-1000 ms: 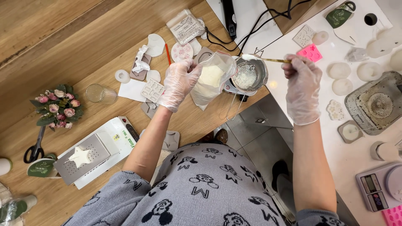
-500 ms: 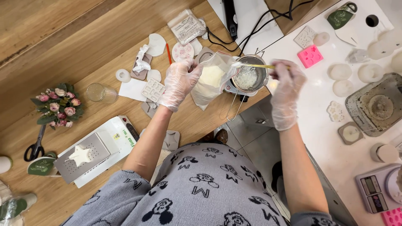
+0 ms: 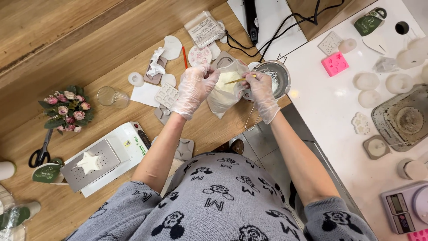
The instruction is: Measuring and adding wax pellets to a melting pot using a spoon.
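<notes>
My left hand (image 3: pixel 194 87), in a clear glove, grips the open top of a clear plastic bag (image 3: pixel 225 91) holding pale flakes. My right hand (image 3: pixel 261 93), also gloved, holds a thin gold spoon (image 3: pixel 238 81) whose end reaches into the bag's mouth. Just right of the bag stands a small metal pot (image 3: pixel 277 76) with white flakes inside, on a little heater at the wooden table's edge. The spoon's bowl is hidden inside the bag.
The wooden table (image 3: pixel 89 58) carries moulds, a glass (image 3: pixel 110 96), a small flower bunch (image 3: pixel 67 109), scissors (image 3: pixel 41 151) and a white star on a grey box (image 3: pixel 91 164). The white counter (image 3: pixel 330 102) at right bears a pink mould (image 3: pixel 335 64), round white candles, a dirty tray (image 3: pixel 403 118) and a scale (image 3: pixel 405 206).
My right hand has swung left from above the pot, carrying the spoon to the bag's mouth. The left hand has kept hold of the bag.
</notes>
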